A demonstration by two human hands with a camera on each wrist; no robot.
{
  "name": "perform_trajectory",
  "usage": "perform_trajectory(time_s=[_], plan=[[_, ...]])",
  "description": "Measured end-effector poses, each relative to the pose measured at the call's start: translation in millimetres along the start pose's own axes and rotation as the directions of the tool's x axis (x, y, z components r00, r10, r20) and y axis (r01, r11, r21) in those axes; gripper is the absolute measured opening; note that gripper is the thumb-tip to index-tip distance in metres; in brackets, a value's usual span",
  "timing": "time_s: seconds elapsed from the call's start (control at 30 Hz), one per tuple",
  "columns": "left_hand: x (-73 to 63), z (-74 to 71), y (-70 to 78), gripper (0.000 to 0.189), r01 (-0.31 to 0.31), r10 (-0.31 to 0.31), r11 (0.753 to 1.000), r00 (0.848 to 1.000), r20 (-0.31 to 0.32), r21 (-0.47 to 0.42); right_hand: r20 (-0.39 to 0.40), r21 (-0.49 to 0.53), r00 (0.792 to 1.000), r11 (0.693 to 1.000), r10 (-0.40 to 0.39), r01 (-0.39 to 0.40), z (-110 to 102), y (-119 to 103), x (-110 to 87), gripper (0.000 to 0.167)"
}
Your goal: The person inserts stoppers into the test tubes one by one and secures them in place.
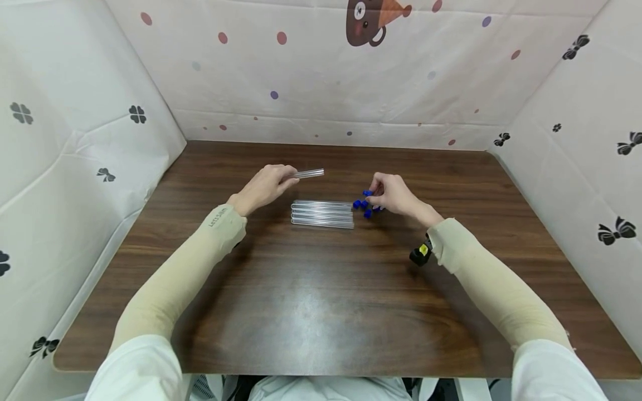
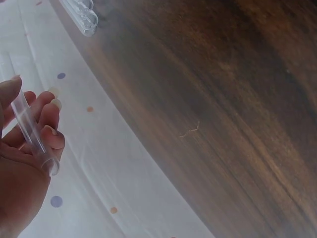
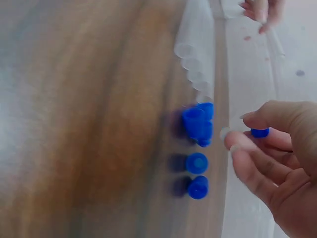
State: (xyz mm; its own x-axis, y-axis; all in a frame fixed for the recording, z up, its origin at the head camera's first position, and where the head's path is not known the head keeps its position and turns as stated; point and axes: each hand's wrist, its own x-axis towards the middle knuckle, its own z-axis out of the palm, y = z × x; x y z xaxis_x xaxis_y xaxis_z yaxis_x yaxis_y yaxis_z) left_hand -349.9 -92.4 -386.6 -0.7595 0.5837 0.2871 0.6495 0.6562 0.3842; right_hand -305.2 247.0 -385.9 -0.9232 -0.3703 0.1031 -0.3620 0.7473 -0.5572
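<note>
My left hand [image 1: 264,186] holds a clear test tube [image 1: 312,174] above the table, its length pointing right. In the left wrist view the tube [image 2: 32,126] lies across the palm, under the thumb. Between the thumb and fingers of my right hand [image 1: 396,195] is a small blue cap [image 3: 260,133], partly hidden by them. Several more blue caps [image 3: 197,162] rest on the table just below that hand. To their left, a row of clear test tubes [image 1: 322,214] lies side by side, open ends toward the caps.
The brown wooden table [image 1: 301,289] has white patterned sheets [image 1: 321,72] standing around its back and sides. A black device with a yellow mark [image 1: 421,252] is strapped at my right wrist.
</note>
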Motion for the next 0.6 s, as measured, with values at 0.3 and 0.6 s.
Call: perform_trajectory(time_s=[0.3, 0.6], plan=[[1.7, 0.0, 1.8, 0.022, -0.004, 0.004, 1.0, 1.0, -0.002, -0.011, -0.079, 0.152, 0.993, 0.985, 0.093, -0.08, -21.2, 0.0, 7.8, 0.019], [3.6, -0.3, 2.6, 0.024, -0.007, 0.007, 1.0, 1.0, -0.003, -0.014, -0.095, 0.187, 0.993, 0.981, 0.067, -0.048, -34.5, -2.8, 13.9, 0.02]])
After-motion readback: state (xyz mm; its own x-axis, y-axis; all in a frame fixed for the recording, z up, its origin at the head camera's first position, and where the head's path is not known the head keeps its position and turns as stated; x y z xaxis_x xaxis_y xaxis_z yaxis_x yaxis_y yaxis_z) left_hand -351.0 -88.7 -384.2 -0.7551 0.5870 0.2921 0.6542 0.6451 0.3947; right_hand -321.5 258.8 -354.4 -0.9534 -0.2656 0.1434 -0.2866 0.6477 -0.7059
